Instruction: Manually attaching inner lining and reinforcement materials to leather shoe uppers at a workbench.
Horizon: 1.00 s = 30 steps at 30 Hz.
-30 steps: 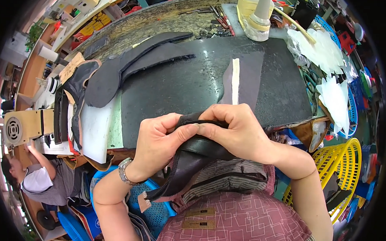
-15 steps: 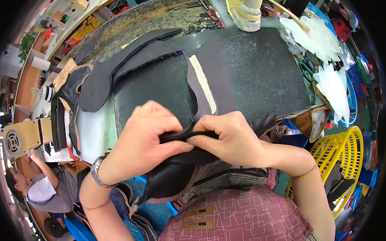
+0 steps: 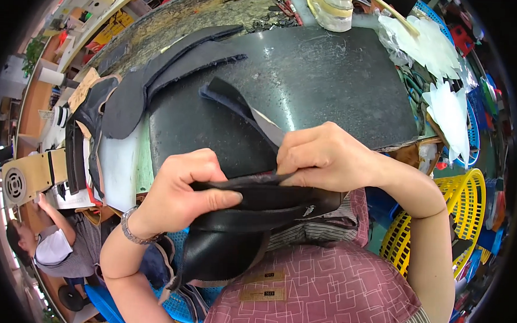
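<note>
Leather (image 3: 251, 209) is up in both my hands right now, a black shaped piece held just off the near edge of the slab (image 3: 329, 90), over my lap. My left hand (image 3: 180, 196) is clamped shut on it, thumb lying flat along the top fold and fingers curled over the back, so the folded edge sits pinned and can't spring open. My right hand (image 3: 327, 158) is closed on it too, pinching the top edge right beside my left thumb, with a thin strip (image 3: 237, 106) running up out of that pinch and back over the slab. Looks to me like holding it close like this gives both thumbs leverage on the fold. The rounded lower part (image 3: 227, 254) of the piece just hangs down against my apron (image 3: 316, 294).

Around me: a stack of dark cut pieces (image 3: 153, 78) fanned out on the left side of the slab, within easy reach of my left arm. A tub (image 3: 335, 5) stands at the far edge with a stick (image 3: 394, 15) just beside it. White plastic bits (image 3: 438, 71) are piled off to the right, and a yellow basket (image 3: 439, 213) sits low by my right elbow. Another person (image 3: 56, 240) is working down at the lower left, well apart from my hands.
</note>
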Available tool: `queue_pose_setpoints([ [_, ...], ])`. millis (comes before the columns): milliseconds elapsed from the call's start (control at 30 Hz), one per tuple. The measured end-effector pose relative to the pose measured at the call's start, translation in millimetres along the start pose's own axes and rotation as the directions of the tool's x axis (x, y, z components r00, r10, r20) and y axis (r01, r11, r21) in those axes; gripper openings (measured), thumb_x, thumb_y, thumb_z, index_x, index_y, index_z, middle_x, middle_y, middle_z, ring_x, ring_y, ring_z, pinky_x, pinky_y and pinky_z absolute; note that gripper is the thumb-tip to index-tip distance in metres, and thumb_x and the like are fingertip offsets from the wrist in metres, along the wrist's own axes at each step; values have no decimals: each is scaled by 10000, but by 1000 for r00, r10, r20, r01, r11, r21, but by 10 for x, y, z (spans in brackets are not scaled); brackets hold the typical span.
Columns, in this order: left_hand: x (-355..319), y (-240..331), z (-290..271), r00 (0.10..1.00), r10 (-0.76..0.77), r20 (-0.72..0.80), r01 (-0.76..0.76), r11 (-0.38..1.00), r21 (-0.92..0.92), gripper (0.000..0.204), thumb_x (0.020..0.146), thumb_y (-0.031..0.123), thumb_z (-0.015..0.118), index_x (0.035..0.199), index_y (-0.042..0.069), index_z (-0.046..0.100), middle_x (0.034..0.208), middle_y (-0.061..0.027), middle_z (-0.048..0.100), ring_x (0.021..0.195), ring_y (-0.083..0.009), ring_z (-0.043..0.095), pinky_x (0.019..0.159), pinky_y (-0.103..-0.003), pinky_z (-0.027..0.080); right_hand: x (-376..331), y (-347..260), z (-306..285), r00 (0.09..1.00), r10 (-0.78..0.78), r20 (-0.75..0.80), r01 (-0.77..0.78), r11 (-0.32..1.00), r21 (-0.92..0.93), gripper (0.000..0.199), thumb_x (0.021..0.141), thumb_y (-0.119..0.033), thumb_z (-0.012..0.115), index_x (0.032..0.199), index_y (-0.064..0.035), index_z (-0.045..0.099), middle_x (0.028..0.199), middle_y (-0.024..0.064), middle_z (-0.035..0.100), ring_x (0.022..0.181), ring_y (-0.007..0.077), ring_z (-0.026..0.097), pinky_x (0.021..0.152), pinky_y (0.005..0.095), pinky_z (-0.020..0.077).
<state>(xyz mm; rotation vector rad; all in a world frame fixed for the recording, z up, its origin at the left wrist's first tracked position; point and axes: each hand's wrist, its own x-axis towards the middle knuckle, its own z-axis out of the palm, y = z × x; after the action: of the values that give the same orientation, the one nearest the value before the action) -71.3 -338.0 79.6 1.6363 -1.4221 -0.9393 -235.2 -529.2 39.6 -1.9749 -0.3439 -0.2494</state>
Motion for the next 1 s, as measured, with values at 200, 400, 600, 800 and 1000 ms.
queue_pose_setpoints([
  [200, -50, -88, 36, 988, -99, -120, 81, 985, -152, 137, 694, 79, 732, 698, 4, 617, 640, -34, 499, 595, -114, 459, 533, -244, 344, 14, 97, 55, 994, 111, -6, -109, 982, 157, 116, 731, 12, 654, 840, 2, 617, 841, 78, 611, 709, 167, 596, 612, 264, 458],
  [400, -47, 90, -71, 977, 114, -183, -68, 969, 237, 159, 653, 85, 746, 714, 1, 625, 602, -58, 487, 566, -173, 462, 506, -282, 342, -85, -14, 221, 874, 151, -461, -55, 975, 216, 438, 728, 17, 657, 1129, -48, 494, 1233, 103, 445, 748, 125, 618, 645, 211, 507],
  [600, -55, 350, -133, 967, 182, -178, -92, 903, 420, 157, 648, 73, 738, 719, -3, 620, 596, -74, 467, 545, -195, 461, 485, -297, 337, -102, -196, 315, 934, 255, -251, -295, 946, -134, 317, 701, -216, 733, 898, -28, 571, 703, 124, 590, 619, 233, 600, 564, 309, 464],
  [800, -56, 519, -246, 983, 184, 3, -168, 891, 422, 156, 651, 28, 725, 782, 9, 641, 635, -70, 499, 553, -187, 502, 482, -276, 378, -13, -726, 140, 999, 31, 10, -28, 971, -238, 275, 764, -227, 651, 956, -53, 558, 556, 123, 529, 493, 299, 554, 456, 364, 439],
  [1000, -78, 474, -262, 968, 247, -40, -218, 911, 351, 173, 656, 36, 728, 814, 23, 658, 678, -59, 540, 603, -177, 535, 498, -262, 398, 140, -648, 89, 947, 254, 198, -222, 960, -170, 429, 830, -288, 560, 1195, -78, 478, 622, 218, 555, 595, 392, 567, 552, 451, 453],
])
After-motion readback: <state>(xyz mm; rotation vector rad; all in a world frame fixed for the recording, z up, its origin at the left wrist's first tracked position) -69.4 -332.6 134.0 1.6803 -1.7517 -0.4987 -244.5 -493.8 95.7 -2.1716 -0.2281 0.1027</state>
